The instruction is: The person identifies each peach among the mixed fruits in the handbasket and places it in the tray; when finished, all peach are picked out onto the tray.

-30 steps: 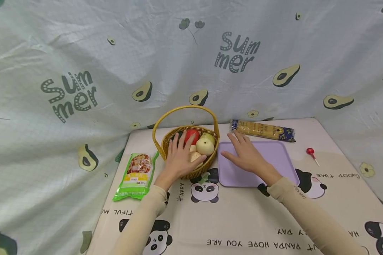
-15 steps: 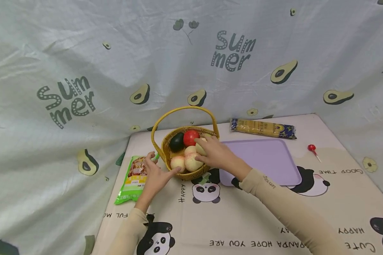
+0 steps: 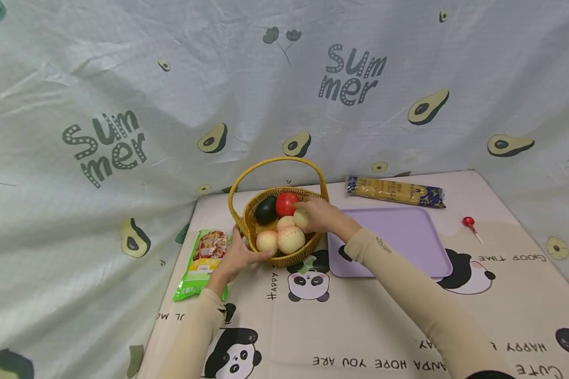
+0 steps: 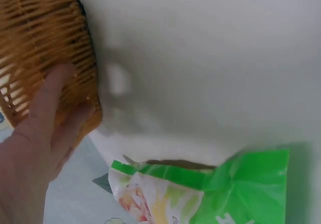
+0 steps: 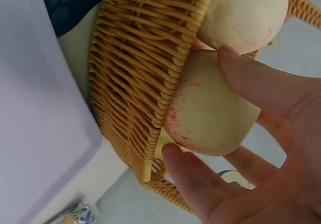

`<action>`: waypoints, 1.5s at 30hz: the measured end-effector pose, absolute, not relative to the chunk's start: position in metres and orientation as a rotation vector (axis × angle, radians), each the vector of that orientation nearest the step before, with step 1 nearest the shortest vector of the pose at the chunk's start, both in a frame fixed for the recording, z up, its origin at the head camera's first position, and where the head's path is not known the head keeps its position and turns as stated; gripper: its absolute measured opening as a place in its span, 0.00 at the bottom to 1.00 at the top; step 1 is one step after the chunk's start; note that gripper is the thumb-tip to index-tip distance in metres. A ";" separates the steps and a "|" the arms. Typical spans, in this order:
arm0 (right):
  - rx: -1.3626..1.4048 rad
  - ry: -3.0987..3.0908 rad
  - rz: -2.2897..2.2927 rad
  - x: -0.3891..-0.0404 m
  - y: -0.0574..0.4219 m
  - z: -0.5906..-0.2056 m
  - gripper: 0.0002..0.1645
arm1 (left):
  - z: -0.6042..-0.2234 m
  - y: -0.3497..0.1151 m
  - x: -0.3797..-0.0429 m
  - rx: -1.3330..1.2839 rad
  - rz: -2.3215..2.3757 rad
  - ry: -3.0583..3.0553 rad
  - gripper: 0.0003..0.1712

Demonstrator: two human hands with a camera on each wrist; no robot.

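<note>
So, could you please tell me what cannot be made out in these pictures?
Head view: the right hand partly hides the pale fruit it holds and the right side of the basket.
Head view: lettering on the noodle packet is too small to read.
Left wrist view: the green packet is cut off by the bottom edge.
Right wrist view: the purple tray is cut off by the left edge.

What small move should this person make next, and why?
Probably lift the pale, pink-flecked fruit gently upward: the right hand has its thumb and fingers around it, while the left hand touches the outside of the basket, which may keep it from shifting.
</note>
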State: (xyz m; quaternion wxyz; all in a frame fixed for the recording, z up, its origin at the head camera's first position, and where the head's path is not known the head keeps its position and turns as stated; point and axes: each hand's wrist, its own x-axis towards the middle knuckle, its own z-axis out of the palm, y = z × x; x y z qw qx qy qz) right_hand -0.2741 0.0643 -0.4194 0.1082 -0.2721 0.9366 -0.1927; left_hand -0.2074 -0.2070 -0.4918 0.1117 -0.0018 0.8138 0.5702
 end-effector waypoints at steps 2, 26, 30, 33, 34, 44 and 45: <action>-0.857 2.750 -0.560 -0.277 0.064 -0.420 0.37 | -0.493 -0.209 -0.210 0.002 1.698 2.348 0.74; -0.757 2.763 -1.066 -0.275 0.121 -0.401 0.41 | -0.484 -0.226 -0.223 0.101 1.546 2.337 0.74; -0.684 2.753 -1.163 -0.280 0.148 -0.414 0.40 | -0.483 -0.227 -0.223 0.117 1.514 2.358 0.76; -0.676 2.728 -1.211 -0.285 0.162 -0.428 0.39 | -0.484 -0.227 -0.223 0.139 1.498 2.376 0.74; -0.666 2.725 -1.217 -0.287 0.165 -0.434 0.38 | -0.484 -0.227 -0.224 0.147 1.497 2.381 0.74; -0.492 2.740 -1.193 -0.299 0.180 -0.492 0.39 | -0.489 -0.222 -0.225 0.155 1.487 2.387 0.74; -0.476 2.740 -1.188 -0.300 0.180 -0.496 0.39 | -0.489 -0.222 -0.225 0.153 1.485 2.387 0.74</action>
